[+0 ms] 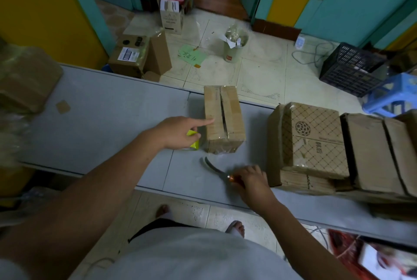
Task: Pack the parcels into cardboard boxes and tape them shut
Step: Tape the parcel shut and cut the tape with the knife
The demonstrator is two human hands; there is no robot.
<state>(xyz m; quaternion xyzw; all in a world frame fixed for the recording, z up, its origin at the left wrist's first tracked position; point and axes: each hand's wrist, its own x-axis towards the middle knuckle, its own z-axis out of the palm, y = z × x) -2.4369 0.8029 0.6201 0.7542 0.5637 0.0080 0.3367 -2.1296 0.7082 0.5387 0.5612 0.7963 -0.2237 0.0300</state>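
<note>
A small cardboard box (224, 119) stands on the grey table (108, 112), its two top flaps folded down with a dark gap between them. My left hand (178, 132) is beside its left side, index finger stretched out and touching the left flap, while the other fingers curl round a yellow item (193, 142). My right hand (252, 181) is near the table's front edge and grips the orange handle of a curved metal blade (213, 167), which points left toward the box.
Flattened and patterned cardboard boxes (316, 142) are stacked at the right of the table. A wrapped brown bundle (27, 81) lies at the far left. On the floor beyond are boxes (133, 54), a bin (234, 47), a black crate (352, 69) and a blue stool (392, 94).
</note>
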